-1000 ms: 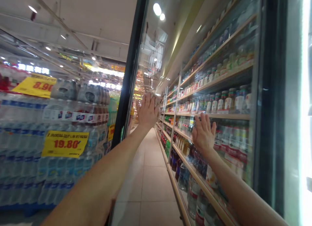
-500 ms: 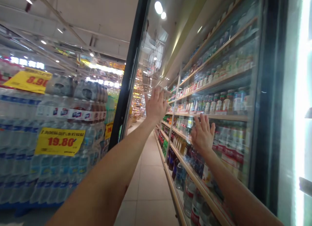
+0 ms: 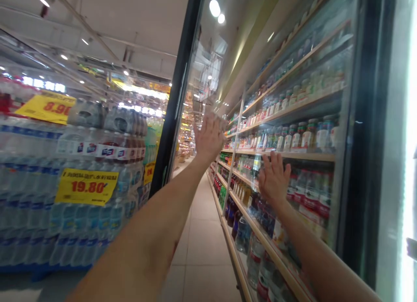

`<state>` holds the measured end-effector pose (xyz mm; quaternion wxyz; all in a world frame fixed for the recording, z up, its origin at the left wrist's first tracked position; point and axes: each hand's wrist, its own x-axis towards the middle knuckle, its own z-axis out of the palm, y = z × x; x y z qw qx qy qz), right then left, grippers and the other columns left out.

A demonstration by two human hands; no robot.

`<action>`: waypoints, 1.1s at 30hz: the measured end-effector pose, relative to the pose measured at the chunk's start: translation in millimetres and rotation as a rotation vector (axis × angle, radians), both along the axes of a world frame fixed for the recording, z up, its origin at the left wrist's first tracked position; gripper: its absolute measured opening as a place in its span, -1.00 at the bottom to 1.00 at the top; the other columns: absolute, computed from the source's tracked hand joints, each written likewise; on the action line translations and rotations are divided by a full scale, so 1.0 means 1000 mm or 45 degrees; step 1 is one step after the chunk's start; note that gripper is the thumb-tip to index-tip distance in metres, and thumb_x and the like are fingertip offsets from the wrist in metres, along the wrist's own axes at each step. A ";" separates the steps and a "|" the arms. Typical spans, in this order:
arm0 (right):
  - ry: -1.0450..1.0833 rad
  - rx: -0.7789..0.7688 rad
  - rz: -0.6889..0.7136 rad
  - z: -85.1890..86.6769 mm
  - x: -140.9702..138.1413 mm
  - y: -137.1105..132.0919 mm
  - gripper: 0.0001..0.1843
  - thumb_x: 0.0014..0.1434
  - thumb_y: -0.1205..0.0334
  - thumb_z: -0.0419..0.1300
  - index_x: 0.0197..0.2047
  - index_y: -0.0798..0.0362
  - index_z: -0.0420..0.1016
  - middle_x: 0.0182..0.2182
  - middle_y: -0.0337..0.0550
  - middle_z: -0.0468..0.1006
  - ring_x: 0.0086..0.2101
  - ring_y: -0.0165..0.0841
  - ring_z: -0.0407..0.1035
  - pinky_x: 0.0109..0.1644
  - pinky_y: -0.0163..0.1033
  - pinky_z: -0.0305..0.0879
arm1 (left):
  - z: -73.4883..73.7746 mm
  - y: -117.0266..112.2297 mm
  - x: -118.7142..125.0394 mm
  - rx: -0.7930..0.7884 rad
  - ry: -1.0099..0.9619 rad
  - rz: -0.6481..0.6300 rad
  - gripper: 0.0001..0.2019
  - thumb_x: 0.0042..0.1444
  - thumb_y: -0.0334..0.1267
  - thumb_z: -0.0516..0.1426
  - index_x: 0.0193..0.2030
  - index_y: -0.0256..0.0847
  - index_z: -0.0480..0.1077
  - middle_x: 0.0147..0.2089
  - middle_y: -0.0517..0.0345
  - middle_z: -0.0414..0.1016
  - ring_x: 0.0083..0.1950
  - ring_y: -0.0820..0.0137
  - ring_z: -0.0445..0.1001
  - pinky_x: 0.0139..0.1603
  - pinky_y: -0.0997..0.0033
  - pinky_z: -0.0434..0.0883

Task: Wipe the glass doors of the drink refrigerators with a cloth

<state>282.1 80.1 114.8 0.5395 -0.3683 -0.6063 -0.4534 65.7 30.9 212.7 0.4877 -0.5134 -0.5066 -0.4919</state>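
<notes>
A tall glass door (image 3: pixel 224 67) with a dark frame stands in front of me. My left hand (image 3: pixel 210 137) lies on the glass, fingers stretched upward and spread. A pale patch shows along its fingertips; I cannot tell whether it is a thin cloth or a reflection. Lower and further right, my right hand (image 3: pixel 274 178) is held up with fingers apart, seemingly flat on the same pane. Nothing shows in its grasp. Shelves of bottles (image 3: pixel 293 139) appear in the glass behind both hands, seen through it or reflected.
At left rises a stack of shrink-wrapped bottles (image 3: pixel 87 224) with yellow price signs (image 3: pixel 87 187). A dark door-frame edge (image 3: pixel 174 89) stands beside it. Pale floor tiles (image 3: pixel 198 241) run away between stack and shelves. A bright light strip (image 3: pixel 408 163) glows at far right.
The view has turned slightly left, so the stack, frame and shelves sit a little further right. My left fingers look a bit more spread. Both hands remain at the glass.
</notes>
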 end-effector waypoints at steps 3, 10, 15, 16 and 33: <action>0.016 0.018 0.000 0.000 -0.002 0.000 -0.48 0.23 0.17 -0.09 0.25 0.05 0.14 0.26 0.01 0.12 0.26 -0.19 -0.08 0.27 0.10 -0.20 | -0.001 -0.001 0.002 0.015 -0.152 0.031 -0.50 0.18 -0.19 -0.13 0.26 -0.30 0.09 0.37 -0.06 -0.06 0.38 0.11 -0.14 0.30 -0.15 -0.12; 0.001 0.040 0.013 0.000 -0.001 0.000 -0.48 0.21 0.19 -0.08 0.24 0.05 0.15 0.25 0.01 0.13 0.26 -0.19 -0.07 0.26 0.11 -0.19 | -0.043 0.011 0.050 -0.058 0.595 -0.073 -0.53 0.20 -0.15 -0.13 0.23 -0.21 0.15 0.35 0.07 0.03 0.37 0.22 -0.08 0.33 -0.05 -0.12; 0.021 0.007 0.038 -0.001 -0.003 0.000 -0.46 0.21 0.21 -0.08 0.26 0.02 0.10 0.26 -0.01 0.11 0.26 -0.21 -0.09 0.26 0.12 -0.20 | -0.024 -0.003 -0.006 0.024 0.088 0.035 -0.52 0.18 -0.18 -0.10 0.23 -0.24 0.14 0.35 -0.04 0.01 0.37 0.15 -0.06 0.31 -0.12 -0.12; 0.021 0.002 0.042 -0.001 -0.004 -0.001 -0.45 0.21 0.21 -0.08 0.27 0.02 0.08 0.26 -0.01 0.10 0.26 -0.21 -0.09 0.26 0.12 -0.20 | -0.021 -0.005 -0.013 0.053 -0.008 0.057 -0.51 0.18 -0.18 -0.10 0.24 -0.24 0.13 0.35 -0.06 0.00 0.37 0.13 -0.07 0.30 -0.14 -0.11; 0.011 0.028 0.014 -0.003 -0.003 0.004 -0.45 0.19 0.23 -0.06 0.26 0.05 0.10 0.26 0.01 0.11 0.25 -0.18 -0.07 0.25 0.14 -0.17 | -0.003 -0.012 -0.025 0.065 -0.310 0.105 -0.49 0.17 -0.21 -0.11 0.25 -0.34 0.10 0.36 -0.11 -0.03 0.37 0.09 -0.10 0.28 -0.15 -0.07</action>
